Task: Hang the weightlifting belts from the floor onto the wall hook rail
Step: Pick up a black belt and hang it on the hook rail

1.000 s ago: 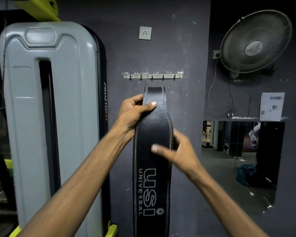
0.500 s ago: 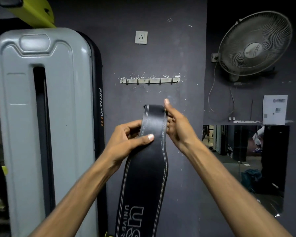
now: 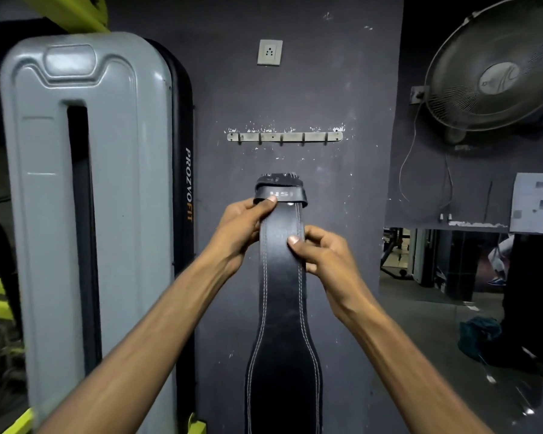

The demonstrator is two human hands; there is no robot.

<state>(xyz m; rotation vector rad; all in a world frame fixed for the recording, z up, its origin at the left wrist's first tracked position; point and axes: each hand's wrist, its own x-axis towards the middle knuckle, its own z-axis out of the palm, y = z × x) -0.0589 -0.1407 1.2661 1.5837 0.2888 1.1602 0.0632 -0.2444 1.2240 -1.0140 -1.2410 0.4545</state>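
Note:
A black leather weightlifting belt (image 3: pixel 282 296) with white stitching hangs upright in front of the dark wall, its lower end running out of the bottom of the view. My left hand (image 3: pixel 242 227) pinches its top left edge by the small keeper loop with lettering. My right hand (image 3: pixel 320 255) grips its right edge a little lower. The metal hook rail (image 3: pixel 284 137) with several bare hooks is on the wall, above the belt's top end and apart from it.
A tall grey gym machine shroud (image 3: pixel 107 183) stands close on the left. A wall fan (image 3: pixel 496 67) with a dangling cord is at the upper right, a mirror (image 3: pixel 452 292) below it. A white socket (image 3: pixel 269 52) sits above the rail.
The belt's top end with its loop now shows above my hands. My right hand has dropped from the top edge to the belt's right side. My left thumb moved up to the loop.

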